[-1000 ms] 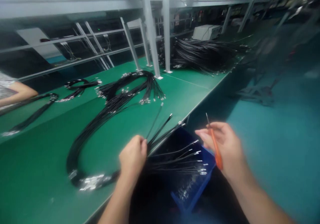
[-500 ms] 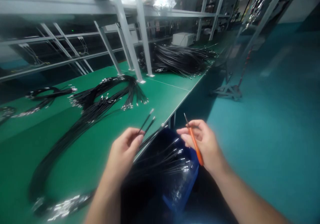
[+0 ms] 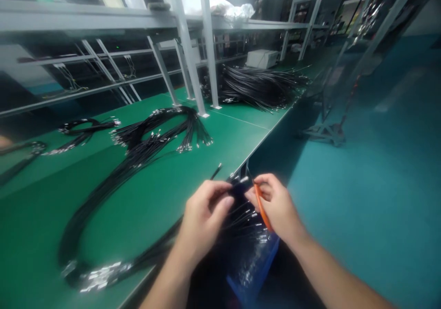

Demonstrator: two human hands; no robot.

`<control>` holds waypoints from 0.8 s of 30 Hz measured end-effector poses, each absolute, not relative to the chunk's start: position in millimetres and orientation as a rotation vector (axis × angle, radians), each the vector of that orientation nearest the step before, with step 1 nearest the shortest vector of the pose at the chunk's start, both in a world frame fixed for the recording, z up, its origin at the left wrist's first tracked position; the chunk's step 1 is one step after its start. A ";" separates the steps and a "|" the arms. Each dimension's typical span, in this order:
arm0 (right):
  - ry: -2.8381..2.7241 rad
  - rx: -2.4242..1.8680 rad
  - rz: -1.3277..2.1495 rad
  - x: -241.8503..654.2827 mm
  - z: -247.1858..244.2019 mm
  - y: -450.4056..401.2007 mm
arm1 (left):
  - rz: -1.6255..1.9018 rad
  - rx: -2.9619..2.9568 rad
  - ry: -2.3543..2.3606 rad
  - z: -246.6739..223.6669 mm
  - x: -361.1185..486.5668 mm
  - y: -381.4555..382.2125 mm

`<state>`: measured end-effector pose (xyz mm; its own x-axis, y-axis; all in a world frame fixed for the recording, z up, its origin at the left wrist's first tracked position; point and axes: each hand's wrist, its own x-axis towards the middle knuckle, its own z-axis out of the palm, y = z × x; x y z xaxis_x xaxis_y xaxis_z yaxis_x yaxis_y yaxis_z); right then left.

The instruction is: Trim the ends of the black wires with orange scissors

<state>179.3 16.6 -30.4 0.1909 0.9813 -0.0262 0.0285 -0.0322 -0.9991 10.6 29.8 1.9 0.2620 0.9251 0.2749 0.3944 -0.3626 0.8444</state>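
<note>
My left hand (image 3: 208,212) is over the table edge, its fingers curled round a black cable (image 3: 237,183) whose pale tip points to the right. Another black cable end (image 3: 217,171) sticks up behind its knuckles. In my right hand (image 3: 275,203) is an orange-handled tool (image 3: 263,210), pinched between thumb and fingers. Its thin metal point is close to the cable tip; whether they touch I cannot tell. Below both hands, many cable ends fan out over a blue bin (image 3: 263,265) lined with clear plastic.
A long looped bundle of black cables (image 3: 91,194) lies on the green table (image 3: 165,235). Smaller coils (image 3: 82,130) are at the left, and a large cable pile (image 3: 258,86) is further back. Grey shelf posts (image 3: 193,65) stand on the table. A wheeled stand (image 3: 324,133) is on the floor.
My left hand has moved right, bringing the cable end close to the tool in my right hand. The right hand stays nearly in place. The view has shifted slightly left.
</note>
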 end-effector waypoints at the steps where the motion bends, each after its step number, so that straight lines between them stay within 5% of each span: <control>1: -0.977 -1.267 1.097 177.2 -26.0 13.8 | 1.064 1.942 1.174 3.3 15.8 27.9; 7: -0.699 -0.935 1.190 164.7 -18.3 -7.6 | 1.084 1.865 1.154 -3.2 29.6 15.6; 24: -0.523 -0.860 1.383 165.4 -23.2 -4.0 | 0.981 1.755 1.258 -20.5 33.0 1.1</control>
<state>165.4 -4.0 -23.2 0.1486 0.9758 -0.1604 -0.6258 -0.0328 -0.7793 33.0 1.1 -20.5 0.2226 0.9622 0.1571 0.3866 -0.2351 0.8918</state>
